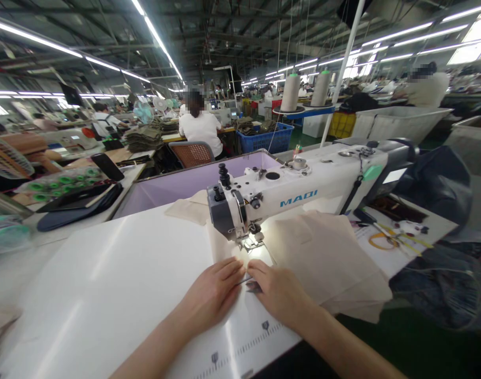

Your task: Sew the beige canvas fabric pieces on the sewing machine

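A white sewing machine (303,187) marked MAQI stands on the white table, its lamp lighting the needle area. Beige cloth (323,252) lies under and to the right of the machine head, with another part behind it on the left. Just in front of the presser foot, my left hand (216,289) presses on the cloth edge, fingers together. My right hand (280,292) is close beside it, thumb and fingers pinched at the cloth near the foot. The fingertips of both hands almost meet. A small dark metal part shows beneath my right fingers.
Yellow-handled scissors (382,241) and small tools lie on the table's right end. Behind the machine are a lilac-lined bin (165,184), two thread cones and a blue crate (264,139). A person in white sits further back. Green spools (62,181) are at left.
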Demonstrator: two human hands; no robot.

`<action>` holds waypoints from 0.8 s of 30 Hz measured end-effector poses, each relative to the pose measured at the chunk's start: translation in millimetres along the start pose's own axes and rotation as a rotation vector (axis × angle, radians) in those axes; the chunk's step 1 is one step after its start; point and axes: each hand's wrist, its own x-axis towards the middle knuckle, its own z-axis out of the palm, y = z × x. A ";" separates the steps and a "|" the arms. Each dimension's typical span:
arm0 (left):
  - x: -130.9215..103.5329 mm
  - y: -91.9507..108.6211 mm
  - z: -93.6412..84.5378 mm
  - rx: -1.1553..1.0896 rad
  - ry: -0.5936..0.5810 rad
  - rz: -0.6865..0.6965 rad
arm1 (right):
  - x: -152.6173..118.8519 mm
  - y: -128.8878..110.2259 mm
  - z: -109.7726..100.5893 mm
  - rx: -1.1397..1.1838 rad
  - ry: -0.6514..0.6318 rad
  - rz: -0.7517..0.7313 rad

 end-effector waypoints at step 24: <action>15.5 -39.0 0.5 0.069 -0.024 -0.097 | 9.8 6.7 -0.1 0.006 0.022 0.033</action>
